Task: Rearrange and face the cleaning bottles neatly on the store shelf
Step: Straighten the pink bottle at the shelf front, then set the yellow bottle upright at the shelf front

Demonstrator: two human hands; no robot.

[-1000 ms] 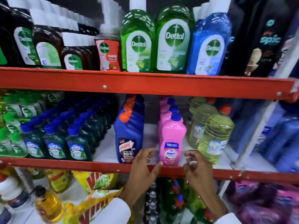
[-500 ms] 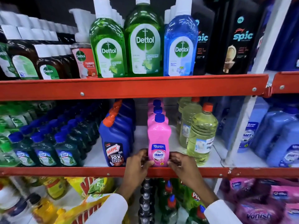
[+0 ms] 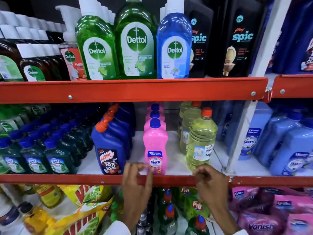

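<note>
Left hand [image 3: 137,177] fingertips touch pink bottle [image 3: 155,146], label facing out at shelf [image 3: 50,179] edge; right hand [image 3: 209,178] loosely curled, empty, near yellow bottle [image 3: 201,143].

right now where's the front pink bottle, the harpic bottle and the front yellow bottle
pink bottle [image 3: 155,143]: head view, on its plain body above the label
harpic bottle [image 3: 111,141]: head view, on its blue body above the label
yellow bottle [image 3: 202,134]: head view, on its clear upper body
</note>
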